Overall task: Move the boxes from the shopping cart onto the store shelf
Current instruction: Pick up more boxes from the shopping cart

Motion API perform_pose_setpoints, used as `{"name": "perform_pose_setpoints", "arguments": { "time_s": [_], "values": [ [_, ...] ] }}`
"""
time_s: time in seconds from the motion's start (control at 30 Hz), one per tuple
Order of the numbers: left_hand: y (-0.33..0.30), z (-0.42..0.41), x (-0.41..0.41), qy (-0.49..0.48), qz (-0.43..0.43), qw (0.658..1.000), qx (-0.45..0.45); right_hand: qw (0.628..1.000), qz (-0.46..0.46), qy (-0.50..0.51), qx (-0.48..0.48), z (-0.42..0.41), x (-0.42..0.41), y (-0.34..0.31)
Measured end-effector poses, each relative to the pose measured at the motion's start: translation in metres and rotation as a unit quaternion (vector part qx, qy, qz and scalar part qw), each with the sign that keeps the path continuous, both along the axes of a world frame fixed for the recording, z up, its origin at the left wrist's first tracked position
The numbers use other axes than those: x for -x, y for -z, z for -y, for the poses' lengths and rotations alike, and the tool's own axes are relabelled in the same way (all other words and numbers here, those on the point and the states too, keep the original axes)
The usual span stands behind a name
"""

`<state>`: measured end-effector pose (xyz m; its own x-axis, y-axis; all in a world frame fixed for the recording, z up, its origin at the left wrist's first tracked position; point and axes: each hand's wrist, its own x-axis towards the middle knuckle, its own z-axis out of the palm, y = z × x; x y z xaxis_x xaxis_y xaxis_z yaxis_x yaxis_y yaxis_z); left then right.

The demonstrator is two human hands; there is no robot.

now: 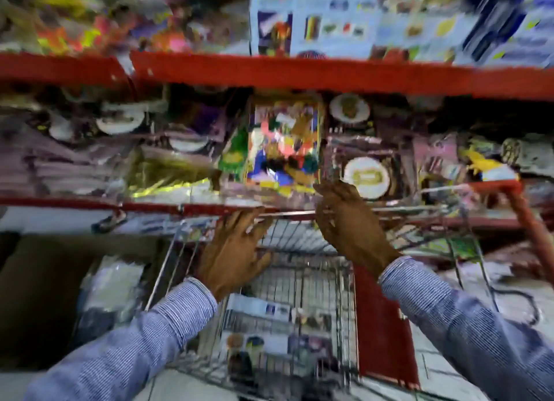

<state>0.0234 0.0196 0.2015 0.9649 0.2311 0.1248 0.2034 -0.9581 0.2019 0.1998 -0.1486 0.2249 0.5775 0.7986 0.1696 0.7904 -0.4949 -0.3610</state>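
The frame is motion-blurred. A wire shopping cart (341, 283) stands below me against the red store shelf (186, 209). Light boxes with printed pictures (263, 310) lie in the cart's bottom. A colourful flat box (284, 143) stands on the shelf straight ahead, just beyond my fingers. My left hand (236, 253) hovers over the cart's far rim with fingers spread and nothing in it. My right hand (347, 220) is raised at the shelf's front edge, fingers apart, near the box's lower right corner; I cannot tell whether it touches it.
An upper red shelf (329, 71) carries light blue boxes (329, 20) and bright packets. The middle shelf is crowded with round white-lidded packs (365, 177) and wrapped goods. A red panel (383, 325) is on the cart's right side. A brown carton (39, 295) stands at lower left.
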Motion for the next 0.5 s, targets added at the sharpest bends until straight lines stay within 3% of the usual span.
{"name": "perform_pose_setpoints", "arguments": {
  "time_s": [0.13, 0.27, 0.37, 0.5],
  "values": [
    [0.068, 0.012, 0.038, 0.012, -0.071, 0.997, 0.039, 0.994, -0.086, 0.004, 0.067, 0.016, 0.023, 0.079],
    [0.127, 0.016, 0.057, 0.042, -0.197, 0.974, 0.107, 0.970, -0.167, -0.001, 0.175, 0.025, 0.038, 0.151],
    [0.177, 0.025, 0.061, 0.119, -0.313, 0.934, 0.124, 0.945, -0.209, -0.034, 0.250, 0.032, 0.043, 0.206],
    [0.242, 0.036, 0.063, 0.209, -0.454, 0.863, 0.076, 0.904, -0.262, -0.079, 0.329, 0.034, 0.042, 0.266]
  ]
}}
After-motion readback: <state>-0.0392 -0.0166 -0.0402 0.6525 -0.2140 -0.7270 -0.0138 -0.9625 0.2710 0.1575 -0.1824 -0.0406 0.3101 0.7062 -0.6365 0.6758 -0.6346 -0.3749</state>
